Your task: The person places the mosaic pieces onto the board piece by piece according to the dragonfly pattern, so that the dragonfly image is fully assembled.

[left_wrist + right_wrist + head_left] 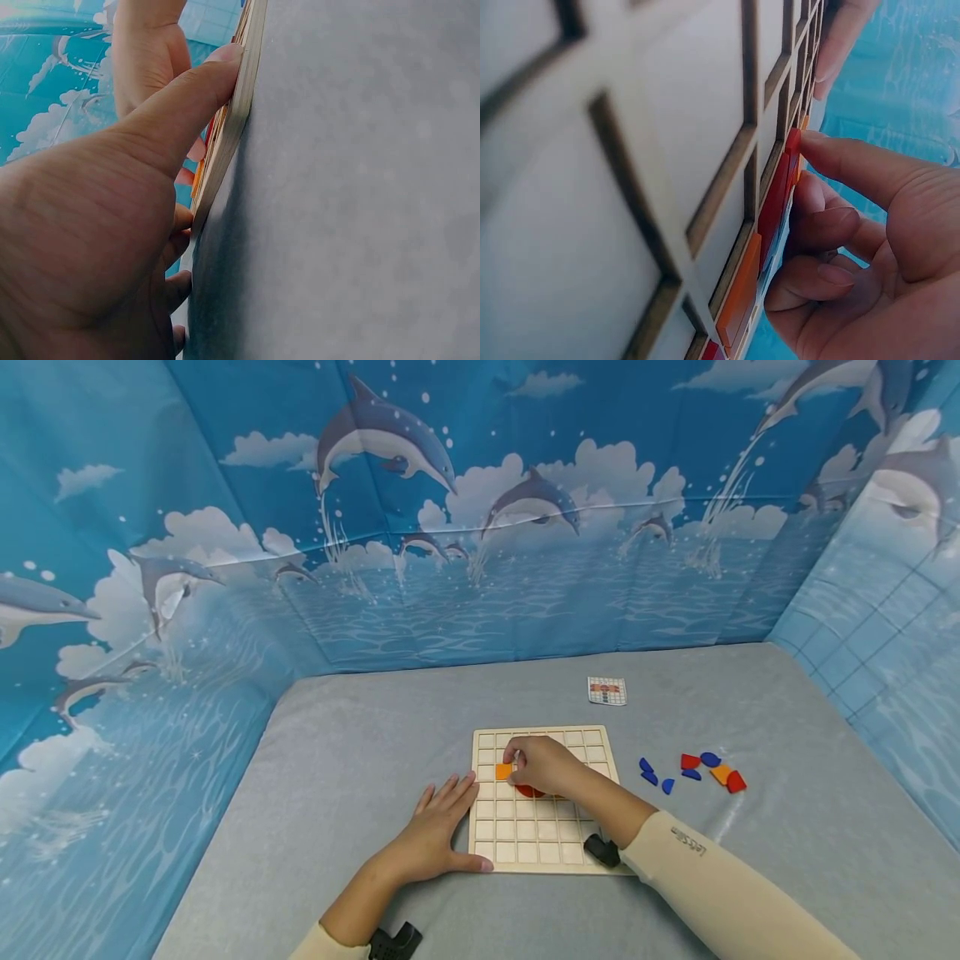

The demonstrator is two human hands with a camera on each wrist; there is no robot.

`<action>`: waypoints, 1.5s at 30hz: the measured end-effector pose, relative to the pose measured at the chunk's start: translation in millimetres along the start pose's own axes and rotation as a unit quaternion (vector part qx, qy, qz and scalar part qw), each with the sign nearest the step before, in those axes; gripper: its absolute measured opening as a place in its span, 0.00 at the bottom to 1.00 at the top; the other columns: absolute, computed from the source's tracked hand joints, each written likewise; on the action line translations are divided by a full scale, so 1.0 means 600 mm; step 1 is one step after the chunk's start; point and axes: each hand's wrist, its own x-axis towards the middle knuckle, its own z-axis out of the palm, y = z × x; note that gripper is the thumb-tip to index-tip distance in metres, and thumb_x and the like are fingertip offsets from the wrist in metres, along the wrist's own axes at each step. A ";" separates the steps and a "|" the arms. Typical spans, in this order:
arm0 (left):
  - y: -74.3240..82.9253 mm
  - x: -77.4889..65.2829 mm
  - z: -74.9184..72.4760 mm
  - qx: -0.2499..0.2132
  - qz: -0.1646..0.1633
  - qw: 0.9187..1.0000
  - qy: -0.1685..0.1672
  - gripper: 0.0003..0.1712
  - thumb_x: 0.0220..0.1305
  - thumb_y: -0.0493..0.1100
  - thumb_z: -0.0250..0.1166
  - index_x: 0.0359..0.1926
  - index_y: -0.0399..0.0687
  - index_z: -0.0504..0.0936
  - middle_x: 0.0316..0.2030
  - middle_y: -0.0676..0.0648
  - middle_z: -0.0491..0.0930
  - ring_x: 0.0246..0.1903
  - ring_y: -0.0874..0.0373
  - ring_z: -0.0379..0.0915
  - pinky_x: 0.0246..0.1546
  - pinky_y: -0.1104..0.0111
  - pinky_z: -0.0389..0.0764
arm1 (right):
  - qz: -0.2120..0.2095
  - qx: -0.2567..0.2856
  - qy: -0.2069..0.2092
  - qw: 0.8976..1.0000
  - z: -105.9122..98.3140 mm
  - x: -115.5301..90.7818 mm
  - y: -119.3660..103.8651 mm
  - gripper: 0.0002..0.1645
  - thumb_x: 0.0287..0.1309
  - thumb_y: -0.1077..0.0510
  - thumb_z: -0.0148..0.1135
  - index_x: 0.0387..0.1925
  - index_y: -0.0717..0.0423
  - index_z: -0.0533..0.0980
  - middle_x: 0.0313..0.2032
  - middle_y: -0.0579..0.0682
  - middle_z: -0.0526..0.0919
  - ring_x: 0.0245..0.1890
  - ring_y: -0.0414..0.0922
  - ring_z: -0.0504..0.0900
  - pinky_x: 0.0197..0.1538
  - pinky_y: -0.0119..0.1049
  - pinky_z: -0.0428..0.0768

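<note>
A pale wooden grid board (506, 851) lies on the grey cloth. My left hand (431, 839) steadies its near left corner, the thumb on the front edge and the fingers spread along the left side. Over the board's upper left part is my right hand (550, 763), thumb and index finger pinching at an orange square piece (503, 772). A red piece (529, 792) sits right beside it, partly covered by that hand. In the right wrist view the thumb tip meets the red piece (772, 202), and another orange piece (739, 289) lies in the grid.
Right of the board lie loose pieces: several blue ones (648, 777), red ones (737, 782) and an orange one (721, 774). A small printed pattern card (607, 691) is behind the board. Dolphin-patterned curtains (465, 602) enclose the back and sides of the surface.
</note>
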 end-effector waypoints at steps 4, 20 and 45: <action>-0.001 0.001 0.000 -0.002 0.001 1.000 0.001 0.68 0.51 0.75 0.70 0.81 0.51 0.48 0.82 0.53 0.41 0.82 0.47 0.36 0.77 0.40 0.38 | 0.002 -0.003 0.000 1.000 0.000 0.001 0.001 0.12 0.56 0.59 0.74 0.41 0.50 0.81 0.25 0.47 0.76 0.21 0.42 0.71 0.26 0.34 0.72; -0.001 0.003 0.001 -0.002 -0.003 1.000 0.003 0.68 0.50 0.75 0.71 0.81 0.51 0.48 0.82 0.54 0.41 0.82 0.48 0.36 0.78 0.40 0.37 | 0.009 0.077 0.026 0.997 -0.056 -0.034 0.008 0.14 0.61 0.53 0.70 0.48 0.50 0.82 0.31 0.49 0.78 0.24 0.45 0.71 0.26 0.35 0.71; -0.002 0.006 0.003 -0.005 -0.008 1.000 0.004 0.69 0.50 0.75 0.71 0.81 0.51 0.48 0.82 0.53 0.43 0.82 0.47 0.36 0.78 0.40 0.36 | 0.059 0.123 0.106 0.985 -0.191 -0.138 0.143 0.24 0.70 0.47 0.61 0.61 0.56 0.76 0.41 0.52 0.78 0.43 0.53 0.77 0.46 0.45 0.78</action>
